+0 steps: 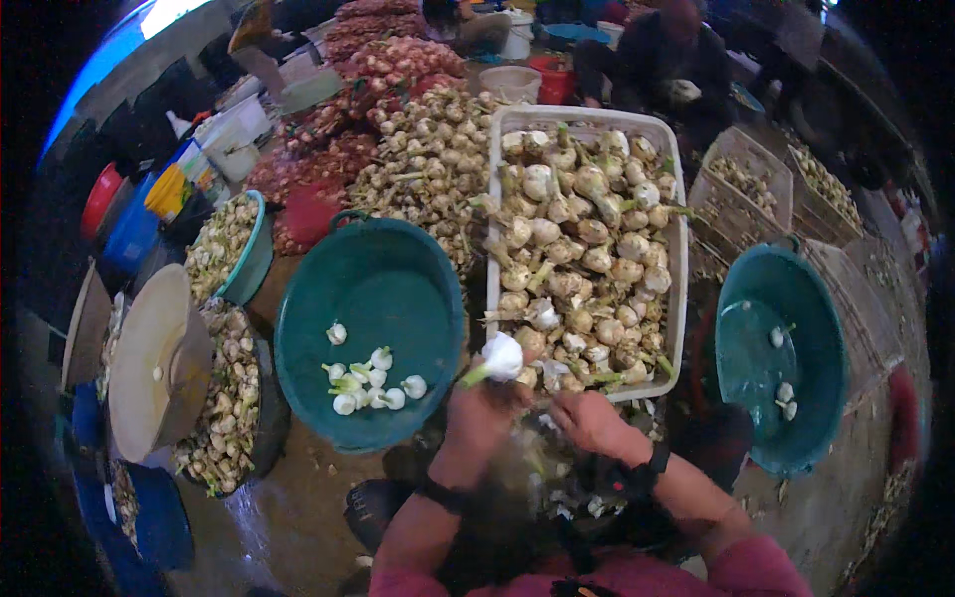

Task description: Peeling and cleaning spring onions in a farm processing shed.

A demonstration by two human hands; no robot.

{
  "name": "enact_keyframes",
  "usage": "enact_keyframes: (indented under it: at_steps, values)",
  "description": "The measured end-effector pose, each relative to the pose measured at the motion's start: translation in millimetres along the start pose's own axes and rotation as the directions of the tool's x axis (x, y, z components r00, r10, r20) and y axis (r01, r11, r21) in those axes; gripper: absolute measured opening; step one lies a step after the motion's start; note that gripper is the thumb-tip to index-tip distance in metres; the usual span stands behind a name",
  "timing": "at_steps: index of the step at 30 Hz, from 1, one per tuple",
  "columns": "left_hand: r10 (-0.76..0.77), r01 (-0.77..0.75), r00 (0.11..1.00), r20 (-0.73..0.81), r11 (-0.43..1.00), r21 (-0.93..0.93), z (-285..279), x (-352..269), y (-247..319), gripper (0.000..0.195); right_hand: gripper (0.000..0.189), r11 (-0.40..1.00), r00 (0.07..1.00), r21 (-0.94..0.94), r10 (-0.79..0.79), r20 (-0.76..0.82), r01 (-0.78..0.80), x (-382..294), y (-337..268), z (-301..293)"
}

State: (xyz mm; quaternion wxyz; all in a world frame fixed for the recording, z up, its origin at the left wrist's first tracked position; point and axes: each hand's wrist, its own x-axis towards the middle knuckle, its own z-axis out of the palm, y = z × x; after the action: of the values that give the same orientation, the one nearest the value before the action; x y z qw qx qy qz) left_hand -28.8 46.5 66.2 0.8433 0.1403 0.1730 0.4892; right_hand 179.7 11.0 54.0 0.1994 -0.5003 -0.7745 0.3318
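Note:
My left hand (483, 410) holds a white garlic bulb (502, 357) by its lower side, a green stem stub pointing left. Close by on the right, my right hand (593, 424) has its fingers curled; whether anything is between them cannot be told. Both hands are over the near edge of a white plastic crate (679, 298) heaped with unpeeled, soil-stained garlic bulbs (597, 257). To the left, a green plastic tub (365, 276) holds several clean white bulbs (373, 384) with short green stubs. Another green tub (776, 298) on the right holds a few white bulbs (785, 399).
Loose garlic (425, 164) is piled behind the left tub, with red mesh sacks (395, 67) beyond. Tubs of garlic (224, 395) and a beige basin (153, 366) stand at left. Crates (746, 179) stand at right. A person (664, 67) sits across. Peelings lie on the floor.

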Motion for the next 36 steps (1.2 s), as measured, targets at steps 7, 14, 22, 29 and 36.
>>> enact_keyframes:
  at_steps: [7, 14, 22, 29, 36]
  values:
    - [0.225, -0.060, 0.972, -0.070, 0.526, 0.848, 0.8, 5.3, -37.2, 0.041, 0.055, 0.960, 0.943, 0.119, -0.219, -0.251, 0.254, 2.6, -15.2, -34.6]
    - [-0.035, -0.142, 0.986, 0.165, 0.346, 0.927, -41.9, -5.3, -52.9, 0.022, 0.042, 0.914, 0.765, -0.349, -0.071, -0.641, -0.207, -28.4, 63.5, -139.8]
    - [-0.133, 0.160, 0.985, -0.107, 0.506, 0.847, 10.8, -6.7, -33.3, 0.035, 0.048, 0.609, 0.848, -0.657, 0.049, -0.527, -0.444, 43.1, 121.4, -155.9]
    - [-0.235, 0.350, 0.937, -0.259, 0.654, 0.671, 18.1, 0.5, -38.3, 0.033, 0.031, 0.781, 0.775, -0.498, -0.030, -0.631, -0.376, 54.5, 147.3, -137.5]
    - [-0.039, 0.114, 0.984, -0.175, 0.890, 0.442, 20.1, 1.0, -39.3, 0.033, 0.048, 0.911, 0.807, 0.397, 0.152, -0.571, 0.110, 11.3, -4.2, -87.6]
